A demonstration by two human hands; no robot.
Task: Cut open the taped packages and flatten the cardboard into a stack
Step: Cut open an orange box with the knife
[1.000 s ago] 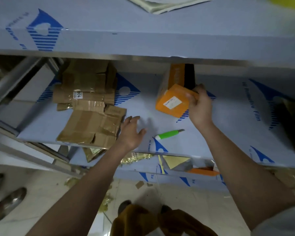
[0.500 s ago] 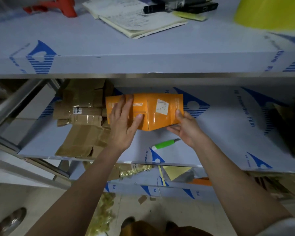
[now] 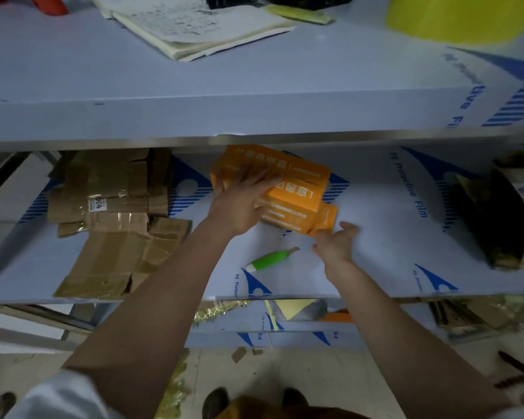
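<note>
Left hand point(image 3: 239, 204) flat on orange box point(image 3: 288, 189) on middle shelf point(image 3: 390, 237), right hand point(image 3: 335, 243) open at its corner: risk of half-flattened box springing back, sliding, knocking green cutter point(image 3: 270, 260) off.

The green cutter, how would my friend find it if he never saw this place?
Look at the middle shelf, covered in pale film with blue logos. Between the two forearms, just below the orange box, lies the green cutter. It is the only bright green thing there.
</note>
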